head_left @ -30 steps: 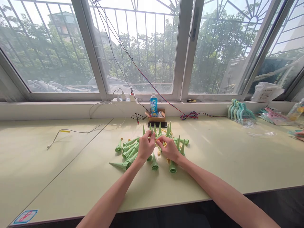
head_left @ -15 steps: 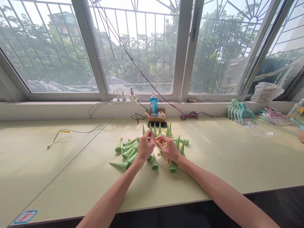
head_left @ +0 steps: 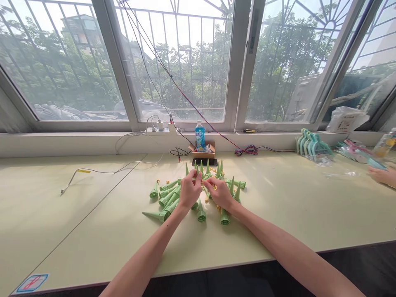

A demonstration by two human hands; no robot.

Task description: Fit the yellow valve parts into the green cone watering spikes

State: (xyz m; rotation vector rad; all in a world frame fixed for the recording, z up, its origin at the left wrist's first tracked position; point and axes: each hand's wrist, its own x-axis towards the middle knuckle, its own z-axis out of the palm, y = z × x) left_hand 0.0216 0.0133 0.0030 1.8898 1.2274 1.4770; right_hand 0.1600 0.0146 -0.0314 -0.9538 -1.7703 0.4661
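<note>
My left hand is closed around a green plastic watering spike, its tip pointing up between the fingers. Beside it, my right hand pinches a small yellow valve against the spike; the fingers hide most of where they meet. Around both hands lie more green cone-shaped spikes with threaded open ends, such as one in front and one at the left. Several others stand tip up behind the hands. Small yellow valves lie among them.
Behind the pile are a phone, a small cardboard box and a blue bottle. A white cable crosses the table at left. Turquoise hanger-like pieces stand back right. Another person's hand holds a turquoise piece.
My right fingers have drawn slightly closer together at the yellow valve; my left hand stays put. At far right, the other person's hand has moved in leftward with a turquoise piece.
</note>
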